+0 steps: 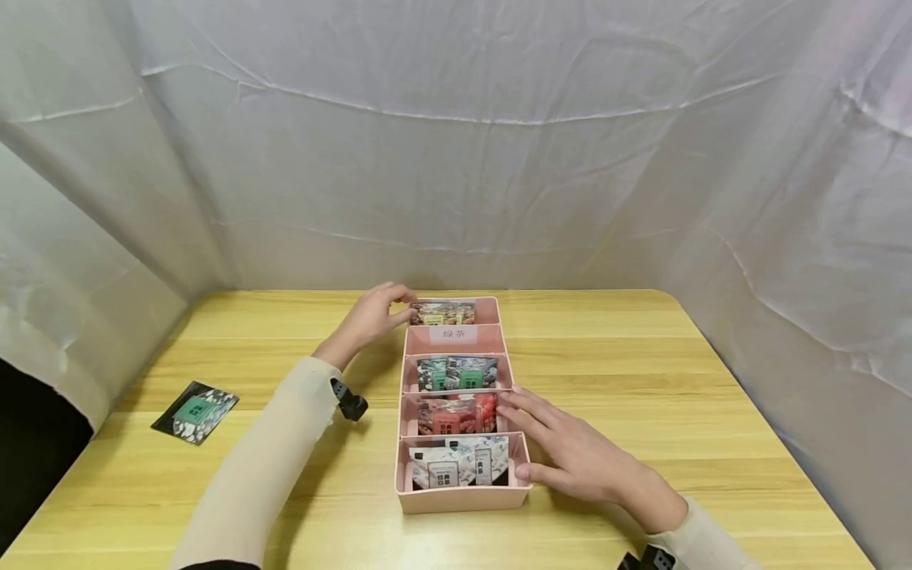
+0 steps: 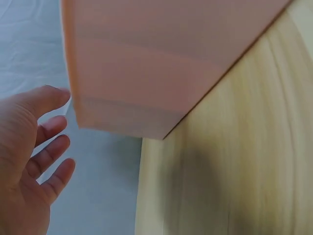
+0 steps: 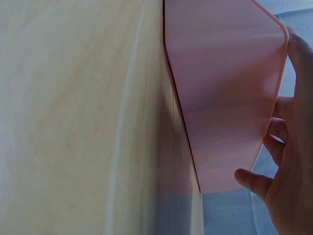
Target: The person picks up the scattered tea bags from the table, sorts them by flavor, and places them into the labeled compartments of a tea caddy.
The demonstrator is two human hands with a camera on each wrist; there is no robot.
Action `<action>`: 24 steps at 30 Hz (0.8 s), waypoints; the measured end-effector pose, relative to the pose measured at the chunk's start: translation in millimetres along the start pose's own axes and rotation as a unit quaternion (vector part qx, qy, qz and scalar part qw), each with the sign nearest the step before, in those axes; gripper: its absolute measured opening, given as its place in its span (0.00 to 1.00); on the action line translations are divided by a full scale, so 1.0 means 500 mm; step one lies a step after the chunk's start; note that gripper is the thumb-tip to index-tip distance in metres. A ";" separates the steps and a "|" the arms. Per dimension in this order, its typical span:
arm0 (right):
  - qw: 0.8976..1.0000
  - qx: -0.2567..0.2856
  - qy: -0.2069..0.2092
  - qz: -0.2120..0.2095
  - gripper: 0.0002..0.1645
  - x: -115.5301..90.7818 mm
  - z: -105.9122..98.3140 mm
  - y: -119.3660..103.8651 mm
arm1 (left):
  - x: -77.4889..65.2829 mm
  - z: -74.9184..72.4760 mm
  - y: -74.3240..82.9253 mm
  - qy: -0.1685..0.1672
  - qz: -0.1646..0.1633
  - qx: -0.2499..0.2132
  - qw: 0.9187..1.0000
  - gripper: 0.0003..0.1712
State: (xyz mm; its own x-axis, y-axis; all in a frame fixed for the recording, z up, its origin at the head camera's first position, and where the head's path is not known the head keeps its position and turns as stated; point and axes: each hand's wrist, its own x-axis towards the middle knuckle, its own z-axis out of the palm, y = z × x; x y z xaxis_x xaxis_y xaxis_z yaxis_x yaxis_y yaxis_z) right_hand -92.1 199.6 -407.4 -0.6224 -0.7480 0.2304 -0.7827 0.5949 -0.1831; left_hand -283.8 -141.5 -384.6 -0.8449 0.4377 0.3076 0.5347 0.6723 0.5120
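Note:
A long pink divided box (image 1: 465,499) stands on the table, with several compartments from front to back. White sachets (image 1: 443,467) fill the front one, red sachets (image 1: 456,416) the one behind, then green-labelled sachets (image 1: 470,374). Farther back, a white label with dark characters (image 1: 453,334) sits on an inner wall, and yellow-labelled sachets (image 1: 443,313) lie in the rear compartment. My left hand (image 1: 378,315) is at the box's back left corner, thumb at the rim, fingers loosely bent. Along the right rim, near the front, rest the spread fingers of my right hand (image 1: 580,455).
One dark sachet with a green label (image 1: 195,412) lies flat on the wooden table (image 1: 627,372), left of my left forearm. Pale cloth (image 1: 456,174) hangs behind the table and along both sides. Each wrist wears a black band device (image 1: 349,400).

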 end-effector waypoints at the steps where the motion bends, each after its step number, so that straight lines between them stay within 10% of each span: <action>1: 1.000 0.001 -0.001 -0.001 0.47 0.000 0.000 0.000 | -0.005 -0.003 -0.002 0.001 0.001 0.003 1.000 0.16; 24: 1.000 -0.001 0.003 0.002 0.47 0.001 0.006 0.012 | -0.173 -0.095 -0.045 0.002 -0.040 0.043 0.998 0.31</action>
State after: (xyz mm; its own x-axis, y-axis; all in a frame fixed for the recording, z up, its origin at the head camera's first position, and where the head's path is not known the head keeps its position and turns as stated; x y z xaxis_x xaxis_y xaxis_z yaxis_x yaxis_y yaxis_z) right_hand -97.1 201.8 -411.2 -0.6262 -0.7431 0.2358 -0.7796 0.5990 -0.1826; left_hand -223.9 -222.9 -384.6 -0.8847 0.3788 0.2717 0.4653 0.7535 0.4645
